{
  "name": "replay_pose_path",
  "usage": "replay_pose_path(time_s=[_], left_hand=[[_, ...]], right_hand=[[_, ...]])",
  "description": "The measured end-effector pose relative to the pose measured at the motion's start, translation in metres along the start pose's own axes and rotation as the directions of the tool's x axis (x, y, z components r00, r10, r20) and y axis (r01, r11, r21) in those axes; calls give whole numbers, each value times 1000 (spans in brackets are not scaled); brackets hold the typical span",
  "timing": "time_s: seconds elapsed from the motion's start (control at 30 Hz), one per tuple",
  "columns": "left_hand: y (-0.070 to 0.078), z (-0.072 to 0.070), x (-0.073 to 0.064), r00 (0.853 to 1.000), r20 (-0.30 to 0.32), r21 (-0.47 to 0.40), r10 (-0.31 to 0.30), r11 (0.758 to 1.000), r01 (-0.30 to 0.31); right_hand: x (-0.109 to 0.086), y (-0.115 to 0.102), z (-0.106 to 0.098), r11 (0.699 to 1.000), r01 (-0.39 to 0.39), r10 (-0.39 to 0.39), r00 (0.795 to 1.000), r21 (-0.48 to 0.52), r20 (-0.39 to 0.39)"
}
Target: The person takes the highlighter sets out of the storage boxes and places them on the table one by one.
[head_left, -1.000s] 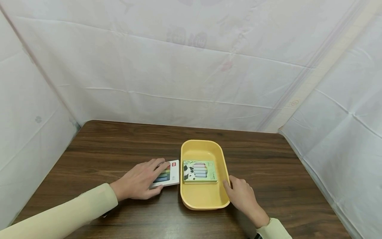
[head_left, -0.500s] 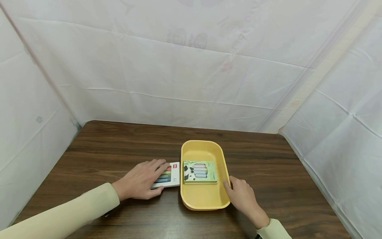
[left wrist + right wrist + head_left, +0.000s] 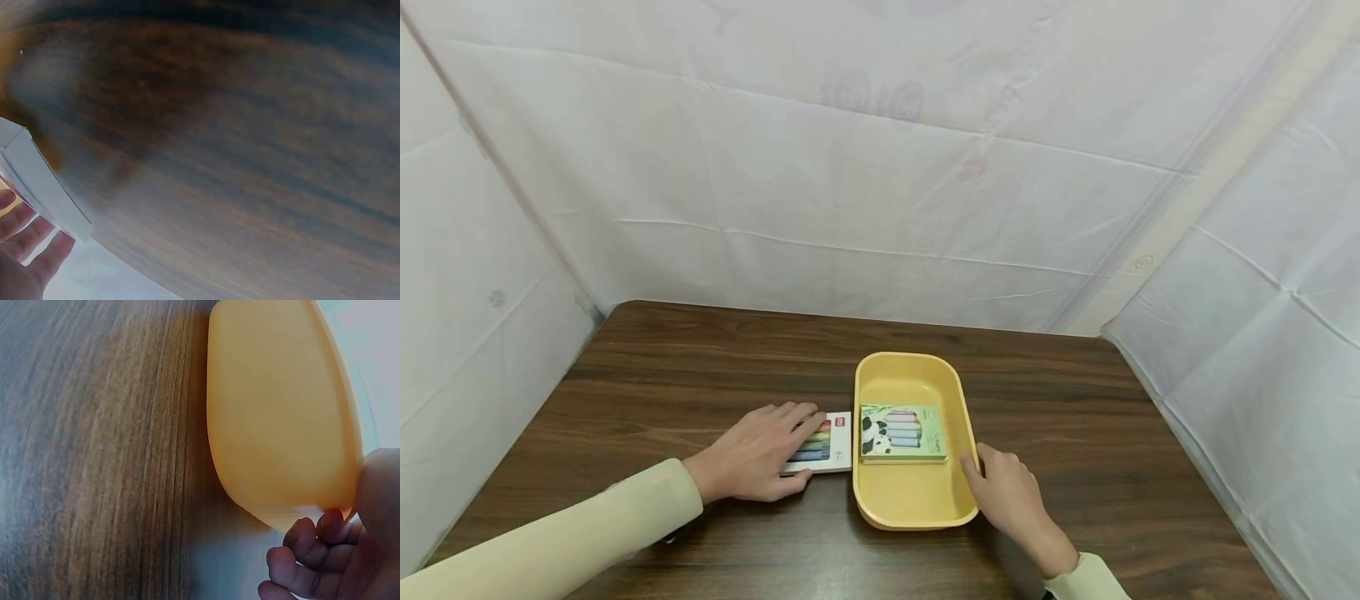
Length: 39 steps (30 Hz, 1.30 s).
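Take the yellow plastic bin (image 3: 917, 497) as your landmark: it stands upright on the dark wood-grain worktop (image 3: 722, 358). Just to the left of the bin is the white box of coloured sticks (image 3: 841, 446), with a small red label in its far right corner. Its right end comes right up beside the bin's left wall; you can't tell whether the two touch. Your left hand (image 3: 756, 458) lies over this box from the left, the fingers across its printed front and the thumb along the near edge, so that grip is spread across the box and holding it. In the left wrist view you see your fingertips bent against the box.

Inside the bin, about midway along and close to its left wall, lies the green panda box (image 3: 904, 433), picture side up, showing two pandas and a row of pastel sticks.

At the bin's near right side, your right hand (image 3: 1009, 490) grips the rim, thumb over it and fingers curled outside; that grip is narrow. The right wrist view shows your fingers at the bin's outer wall.

Your pale sleeves (image 3: 587, 525) come in from the near left and near right of the bin. White sheeting (image 3: 775, 167) hangs behind the bin and well off to both sides.
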<state>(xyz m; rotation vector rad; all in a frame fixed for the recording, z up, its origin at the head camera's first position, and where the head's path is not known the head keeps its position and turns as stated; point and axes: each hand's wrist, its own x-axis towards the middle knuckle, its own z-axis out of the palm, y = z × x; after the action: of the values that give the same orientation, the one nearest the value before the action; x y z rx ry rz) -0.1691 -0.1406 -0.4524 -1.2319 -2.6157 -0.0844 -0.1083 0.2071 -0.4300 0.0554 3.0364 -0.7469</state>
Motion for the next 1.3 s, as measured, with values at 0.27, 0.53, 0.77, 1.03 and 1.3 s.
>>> replay_pose_path(time_s=[0.27, 0.53, 0.77, 1.03, 1.3], left_hand=[[0, 0, -2, 999, 39, 8, -13, 1000, 13], [2, 1, -1, 998, 67, 5, -18, 1000, 18], [5, 1, 0, 998, 58, 17, -14, 1000, 13], [7, -1, 0, 998, 52, 4, -19, 1000, 19], [7, -5, -1, 998, 57, -34, 21, 999, -19]], right_hand=[[-1, -2, 1, 1000, 7, -7, 1000, 12, 1], [0, -1, 1, 1000, 5, -5, 1000, 13, -1], [-1, 0, 0, 1000, -1, 1, 1000, 7, -4], [-1, 1, 0, 1000, -3, 3, 1000, 2, -3], [-2, 0, -1, 1000, 12, -12, 1000, 12, 1]])
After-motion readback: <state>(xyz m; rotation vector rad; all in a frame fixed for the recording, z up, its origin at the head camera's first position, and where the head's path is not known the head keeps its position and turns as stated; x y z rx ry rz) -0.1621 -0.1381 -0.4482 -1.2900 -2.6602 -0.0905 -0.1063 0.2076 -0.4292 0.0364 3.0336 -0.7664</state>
